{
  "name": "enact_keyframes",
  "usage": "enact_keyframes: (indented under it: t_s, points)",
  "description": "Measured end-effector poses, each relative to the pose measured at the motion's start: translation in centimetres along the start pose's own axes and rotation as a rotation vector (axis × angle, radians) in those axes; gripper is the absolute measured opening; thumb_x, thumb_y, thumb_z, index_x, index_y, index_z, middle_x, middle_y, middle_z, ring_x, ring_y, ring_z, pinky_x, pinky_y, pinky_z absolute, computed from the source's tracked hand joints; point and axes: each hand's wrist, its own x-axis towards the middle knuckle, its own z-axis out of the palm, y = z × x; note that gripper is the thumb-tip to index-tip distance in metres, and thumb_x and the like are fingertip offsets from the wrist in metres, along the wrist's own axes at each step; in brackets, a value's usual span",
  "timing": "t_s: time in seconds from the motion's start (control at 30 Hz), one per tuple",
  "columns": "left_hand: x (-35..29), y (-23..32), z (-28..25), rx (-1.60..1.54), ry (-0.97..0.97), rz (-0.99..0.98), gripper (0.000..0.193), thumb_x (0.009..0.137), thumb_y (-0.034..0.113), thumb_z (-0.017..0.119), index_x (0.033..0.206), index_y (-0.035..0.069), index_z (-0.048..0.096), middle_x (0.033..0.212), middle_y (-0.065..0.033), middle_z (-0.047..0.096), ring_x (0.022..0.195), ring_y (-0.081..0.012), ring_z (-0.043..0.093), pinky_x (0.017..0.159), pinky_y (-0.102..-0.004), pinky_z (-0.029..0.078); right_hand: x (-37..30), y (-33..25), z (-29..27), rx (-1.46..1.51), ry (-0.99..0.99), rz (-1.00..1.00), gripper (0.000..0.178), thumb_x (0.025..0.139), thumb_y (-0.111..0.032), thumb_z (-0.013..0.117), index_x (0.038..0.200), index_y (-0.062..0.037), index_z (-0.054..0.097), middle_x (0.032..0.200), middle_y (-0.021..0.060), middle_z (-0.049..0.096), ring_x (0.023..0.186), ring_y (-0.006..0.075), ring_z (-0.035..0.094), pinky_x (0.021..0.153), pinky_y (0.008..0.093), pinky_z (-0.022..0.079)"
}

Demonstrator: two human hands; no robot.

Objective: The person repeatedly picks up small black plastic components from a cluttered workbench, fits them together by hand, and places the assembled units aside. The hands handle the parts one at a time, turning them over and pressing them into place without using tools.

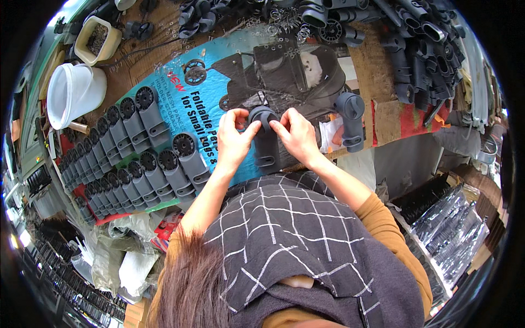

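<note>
A dark grey plastic bracket with a round, disc-like head lies in front of me at the table's near edge, its tubular end toward my body. My left hand pinches the left side of the round head between bent fingers and thumb. From the other side, my right hand grips the same head, fingers curled and thumb pressed on top. Both thumbs nearly meet over the disc. Close to my right hand rests a similar grey bracket with a smooth round cap. The fingertips partly hide the held head.
Rows of grey brackets with black discs stand at left. A white bucket and a cream tub are behind them. Metal rings and springs lie at the back; grey tubular parts are heaped at right. A blue printed sheet covers the table.
</note>
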Motion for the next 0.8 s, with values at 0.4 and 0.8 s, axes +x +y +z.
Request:
enact_keyframes:
  t_s: [0.4, 0.8]
  points:
    - [1.3, -1.8, -0.3, -0.45, -0.36, -0.252, 0.051, 0.084, 0.011, 0.068, 0.132, 0.004, 0.053, 0.116, -0.0106, 0.064, 0.102, -0.0175, 0.06, 0.09, -0.0307, 0.046, 1.2, 0.9, 0.6, 0.403, -0.18, 0.047, 0.031, 0.086, -0.02, 0.064, 0.109, -0.0011, 0.056, 0.103, 0.016, 0.064, 0.097, 0.026, 0.063, 0.081, 0.0363, 0.05]
    - [3.5, -1.5, -1.1, 0.105, -0.613, 0.023, 0.057, 0.074, 0.01, 0.073, 0.125, 0.0, 0.051, 0.116, -0.0158, 0.055, 0.105, -0.0264, 0.057, 0.092, -0.0354, 0.046, 1.3, 1.8, 1.2, 0.203, -0.276, 0.044, 0.037, 0.084, -0.018, 0.065, 0.116, -0.0013, 0.059, 0.102, 0.0131, 0.066, 0.091, 0.0195, 0.064, 0.082, 0.032, 0.05]
